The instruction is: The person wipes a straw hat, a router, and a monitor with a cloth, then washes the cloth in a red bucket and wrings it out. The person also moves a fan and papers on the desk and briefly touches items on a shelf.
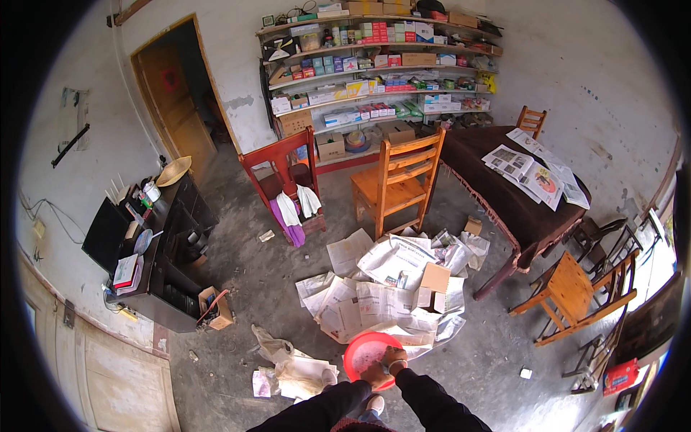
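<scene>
Before me on the floor stands a red plastic basin (352, 360) holding cloudy, sudsy water. My left hand (373, 376) and my right hand (397, 356) are close together over its right side, fingers curled. Between them shows a small pale item (386, 369), perhaps a wet cloth, mostly hidden by the hands. Both arms wear dark sleeves. Spread newspapers (372, 302) lie just beyond the basin, with an open cardboard box (433, 278) on them.
A red chair (259, 156) carries white and purple cloths (291, 208). Wooden chairs (407, 178) stand near a table with a brown cloth (469, 162). Left are a black desk (162, 270) and crumpled paper and plastic (297, 372). Stocked shelves (345, 100) line the far wall.
</scene>
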### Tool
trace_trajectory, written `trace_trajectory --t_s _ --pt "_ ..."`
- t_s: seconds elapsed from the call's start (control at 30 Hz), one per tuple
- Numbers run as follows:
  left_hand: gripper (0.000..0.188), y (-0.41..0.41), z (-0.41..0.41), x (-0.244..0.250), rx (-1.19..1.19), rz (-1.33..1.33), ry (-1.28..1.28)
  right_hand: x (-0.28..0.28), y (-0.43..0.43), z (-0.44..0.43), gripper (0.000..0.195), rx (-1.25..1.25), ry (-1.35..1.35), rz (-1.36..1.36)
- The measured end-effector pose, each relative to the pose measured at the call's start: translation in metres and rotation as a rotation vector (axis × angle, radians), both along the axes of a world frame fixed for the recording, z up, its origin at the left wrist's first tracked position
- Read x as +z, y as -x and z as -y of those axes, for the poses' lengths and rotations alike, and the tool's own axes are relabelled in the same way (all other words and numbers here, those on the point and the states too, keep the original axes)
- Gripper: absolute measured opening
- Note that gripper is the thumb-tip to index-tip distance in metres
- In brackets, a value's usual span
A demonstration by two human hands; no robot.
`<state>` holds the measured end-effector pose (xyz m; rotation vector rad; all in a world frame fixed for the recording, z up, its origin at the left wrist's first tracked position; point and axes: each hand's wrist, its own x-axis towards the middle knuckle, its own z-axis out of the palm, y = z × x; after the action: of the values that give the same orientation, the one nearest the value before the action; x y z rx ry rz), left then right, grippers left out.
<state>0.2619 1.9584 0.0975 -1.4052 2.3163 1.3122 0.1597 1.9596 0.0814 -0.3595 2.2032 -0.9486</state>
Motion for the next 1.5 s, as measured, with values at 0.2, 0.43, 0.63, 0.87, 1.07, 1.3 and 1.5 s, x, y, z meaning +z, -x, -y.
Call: trace_trajectory --t_s 0.2,0.43,0.63,0.87,1.07,1.3,1.5 --pt "0.063 0.014 -0.001 -0.002 -0.011 0.04 0.017 -0.013 0.009 0.001 0.033 -0.035 -0.051 -0.133" --pt "0.069 0.013 0.0 -0.029 0.015 0.01 0.043 -0.026 0.01 0.002 0.032 -0.016 0.028 -0.117" --pt "0.068 0.024 -0.01 0.024 0.026 0.035 0.027 -0.031 0.016 -0.008 0.032 -0.043 -0.008 -0.154" --pt "0.068 0.017 -0.011 0.0 0.04 0.059 0.029 -0.004 0.008 -0.008 0.032 -0.063 -0.016 -0.123" --pt "0.067 0.015 -0.01 -0.026 0.03 0.087 0.05 -0.011 0.007 -0.009 0.032 -0.041 -0.028 -0.083" --pt "0.065 0.014 -0.01 0.001 -0.014 0.047 0.044 -0.019 0.008 -0.011 0.035 0.047 -0.009 -0.173" --pt "0.071 0.001 -0.01 0.023 0.002 0.054 0.084 -0.047 -0.003 -0.007 0.031 -0.023 0.03 -0.189"
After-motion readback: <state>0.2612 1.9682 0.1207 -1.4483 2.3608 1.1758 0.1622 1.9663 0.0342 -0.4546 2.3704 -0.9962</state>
